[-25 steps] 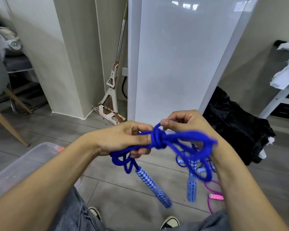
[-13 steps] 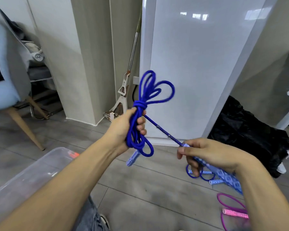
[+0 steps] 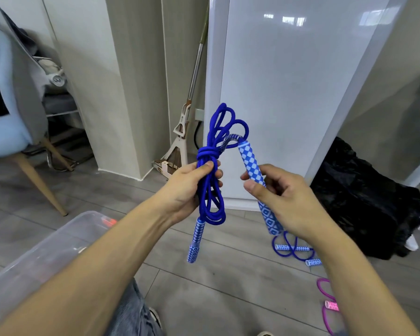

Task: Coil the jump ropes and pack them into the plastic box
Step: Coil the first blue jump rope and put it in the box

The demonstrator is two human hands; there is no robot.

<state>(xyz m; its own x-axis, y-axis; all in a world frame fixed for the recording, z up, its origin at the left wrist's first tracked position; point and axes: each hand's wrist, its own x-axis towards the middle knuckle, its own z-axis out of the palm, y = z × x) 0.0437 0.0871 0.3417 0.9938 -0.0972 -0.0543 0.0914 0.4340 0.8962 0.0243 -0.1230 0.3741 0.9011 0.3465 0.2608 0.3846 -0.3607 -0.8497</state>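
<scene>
The left hand (image 3: 188, 187) grips the knotted blue jump rope (image 3: 210, 180), loops rising above its grip. Beside it, the right hand (image 3: 280, 197) pinches one checkered handle (image 3: 250, 163). The plastic box (image 3: 46, 253), seemingly open, sits below the left arm.

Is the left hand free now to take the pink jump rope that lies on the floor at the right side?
Probably not yet. The left hand grips the coiled blue jump rope, and the pink jump rope lies low on the grey floor, beyond the right forearm.
</scene>
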